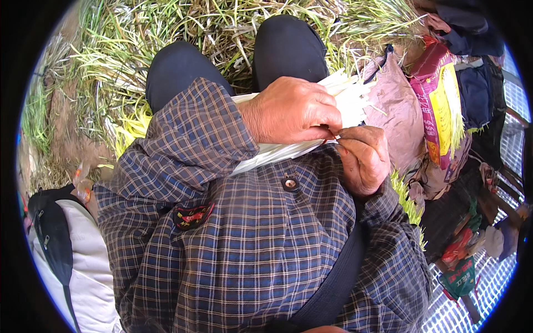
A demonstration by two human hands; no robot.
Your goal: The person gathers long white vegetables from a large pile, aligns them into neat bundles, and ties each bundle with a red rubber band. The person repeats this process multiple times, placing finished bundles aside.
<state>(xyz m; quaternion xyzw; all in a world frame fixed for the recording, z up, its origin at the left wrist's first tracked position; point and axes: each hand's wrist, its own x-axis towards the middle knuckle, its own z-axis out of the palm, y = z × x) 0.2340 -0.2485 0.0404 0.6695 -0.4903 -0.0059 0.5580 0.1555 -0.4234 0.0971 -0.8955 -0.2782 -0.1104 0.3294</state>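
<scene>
A bundle of long pale stalks (277, 157), leafy vegetable stems by their look, lies across my lap. Over it rests my left hand (297, 110), palm down, its thumb and forefinger pinching a thin red tie (325, 142) at the bundle's near side. The fingertips of my right hand (363, 160) meet those of the left there, pinched on the same tie, with the other fingers curled in. Both hands partly hide the tie and the bundle.
Loose green and yellow leafy stalks (208, 25) cover the ground beyond my knees. To the right are a pinkish cloth (393, 104) and a red and yellow printed sack (437, 104). At the left is a white padded item (89, 258) with a black zipped bag (52, 237).
</scene>
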